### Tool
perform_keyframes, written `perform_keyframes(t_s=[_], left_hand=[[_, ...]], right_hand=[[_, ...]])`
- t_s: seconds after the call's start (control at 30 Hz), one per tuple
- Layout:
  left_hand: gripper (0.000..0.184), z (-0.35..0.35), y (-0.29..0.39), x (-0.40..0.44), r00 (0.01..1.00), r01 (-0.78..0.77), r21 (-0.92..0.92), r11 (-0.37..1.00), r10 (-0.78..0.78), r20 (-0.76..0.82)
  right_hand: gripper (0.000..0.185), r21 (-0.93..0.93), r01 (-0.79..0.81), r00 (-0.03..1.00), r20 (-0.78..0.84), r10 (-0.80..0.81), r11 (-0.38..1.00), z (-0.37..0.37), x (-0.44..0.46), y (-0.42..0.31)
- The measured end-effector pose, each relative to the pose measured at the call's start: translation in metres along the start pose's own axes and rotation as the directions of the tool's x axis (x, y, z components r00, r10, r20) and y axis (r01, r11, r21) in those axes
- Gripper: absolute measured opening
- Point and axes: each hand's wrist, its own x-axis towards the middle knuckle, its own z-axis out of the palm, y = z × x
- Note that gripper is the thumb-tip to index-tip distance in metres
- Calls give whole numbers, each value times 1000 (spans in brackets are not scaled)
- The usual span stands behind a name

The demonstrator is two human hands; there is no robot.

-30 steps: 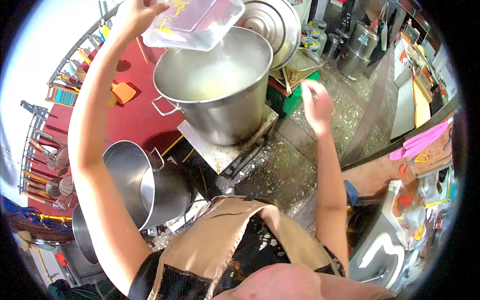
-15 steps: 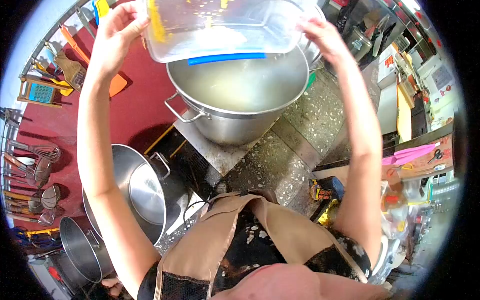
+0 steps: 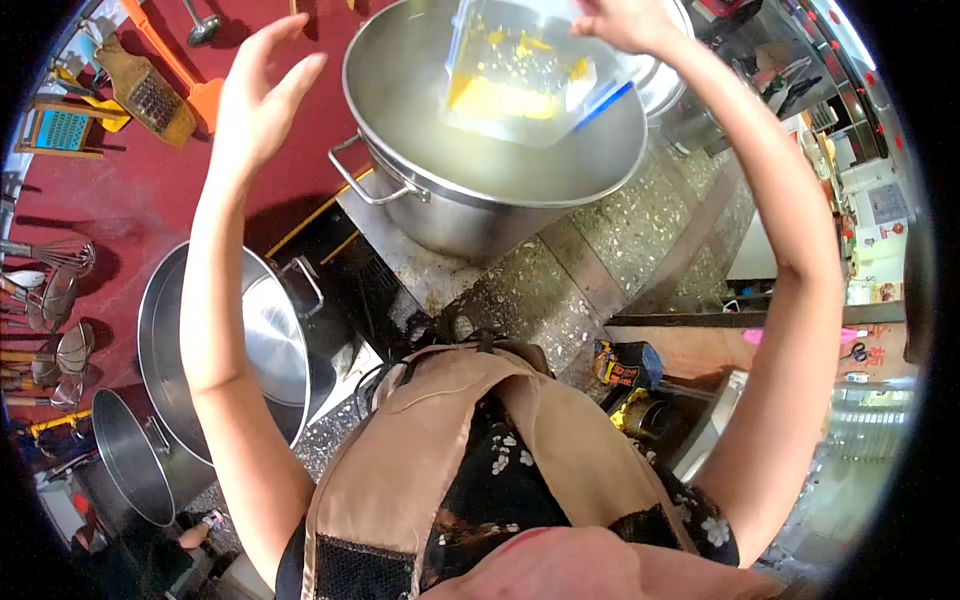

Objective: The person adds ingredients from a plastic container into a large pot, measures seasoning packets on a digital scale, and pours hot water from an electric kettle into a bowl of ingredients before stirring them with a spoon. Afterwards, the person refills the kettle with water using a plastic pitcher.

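Observation:
My right hand (image 3: 628, 22) is closed on the upper edge of a clear plastic container (image 3: 525, 75), which hangs tilted over the large steel pot (image 3: 455, 190). Yellow bits cling to the container, and a blue strip runs along its lower right side. Cloudy pale liquid (image 3: 410, 100) shows inside the pot. To the left of the pot, my left hand (image 3: 262, 95) is raised before the red wall with its thumb and fingers apart, holding nothing.
A second steel pot (image 3: 275, 330) and a smaller pot (image 3: 130, 455) stand at lower left. Strainers (image 3: 72, 350), a grater (image 3: 150, 90) and an orange spatula (image 3: 205, 103) hang on the red wall. Behind the big pot is a round metal lid (image 3: 665, 80). Part of another person (image 3: 150, 550) shows at bottom left.
My left hand has let go of the container and moved down beside the pot. The container has turned and dropped lower over the pot in my right hand.

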Motion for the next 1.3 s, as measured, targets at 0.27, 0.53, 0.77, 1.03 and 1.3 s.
perform_keyframes(t_s=[0.27, 0.53, 0.77, 1.03, 1.3], left_hand=[[31, -59, 4, -103, 962, 266, 131, 955, -271, 29], [32, -79, -1, -167, 851, 517, -28, 855, -518, -86], [32, -83, 17, -201, 768, 606, -89, 790, -611, -191], [33, -86, 32, -217, 686, 684, -100, 723, -684, -247], [34, -87, 32, -230, 681, 678, -139, 721, -688, -251]], right_hand=[[37, 9, -104, 940, 326, 95, 995, 72, 17, -21], [41, 40, -68, 893, 447, 43, 997, 110, 57, -30], [40, 73, -101, 837, 545, 45, 992, 183, 80, -28], [35, 151, -156, 695, 719, 0, 976, 231, 99, -49], [38, 318, -167, 792, 607, -65, 933, 197, 72, -51]])
